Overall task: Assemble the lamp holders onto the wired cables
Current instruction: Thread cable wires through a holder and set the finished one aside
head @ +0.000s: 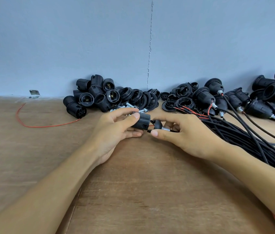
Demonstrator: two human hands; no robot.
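lamp holder (pixel 142 121) above worktop (pixel 150 183) centre | left hand (pixel 114 130) fingers (pixel 130 119) clamped round its ribbed barrel | right hand (pixel 187 135) at its 3 o'clock pinches cap (pixel 158 124) and cable (pixel 173 131) | likely light, rigid, ribs grippy; leads (pixel 151 126) thin, floppy: hold cap, not wires | spare holders (pixel 99 97) piled at 12 o'clock

Soft, even, fairly bright light fills the room. Faint, blurry shadows lie on the table (pixel 150 183) just below the fingers (pixel 125 110). Focus is sharp around the fingers; well away from them the forearms (pixel 48 191) stretch wide and the wall's (pixel 65 48) foot bows.
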